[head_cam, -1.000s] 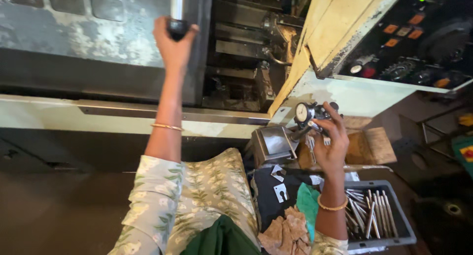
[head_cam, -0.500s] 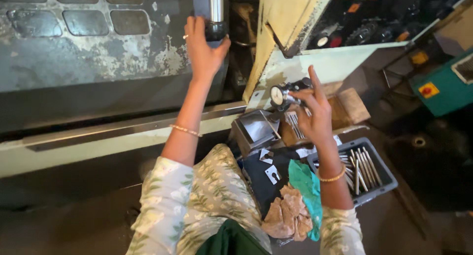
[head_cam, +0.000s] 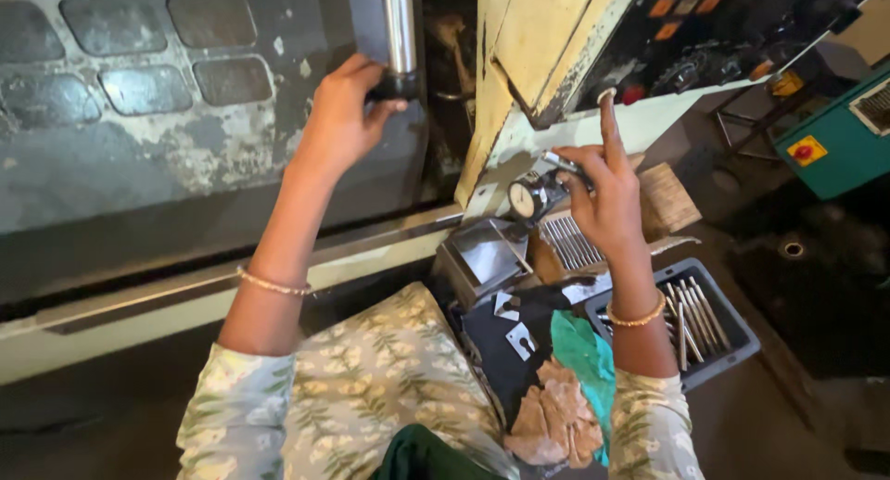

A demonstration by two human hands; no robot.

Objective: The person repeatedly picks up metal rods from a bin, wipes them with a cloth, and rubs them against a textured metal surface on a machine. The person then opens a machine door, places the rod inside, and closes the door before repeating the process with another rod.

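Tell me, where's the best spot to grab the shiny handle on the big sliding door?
Probably at its lower end, where the left hand already wraps it. The shiny handle is a round upright bar standing off the grey door, so fingers can curl behind it. Come from the left side; the beige machine housing crowds the right.

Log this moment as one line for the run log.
left hand: grips door handle | right hand: holds dial gauge | below: grey tray of metal rods
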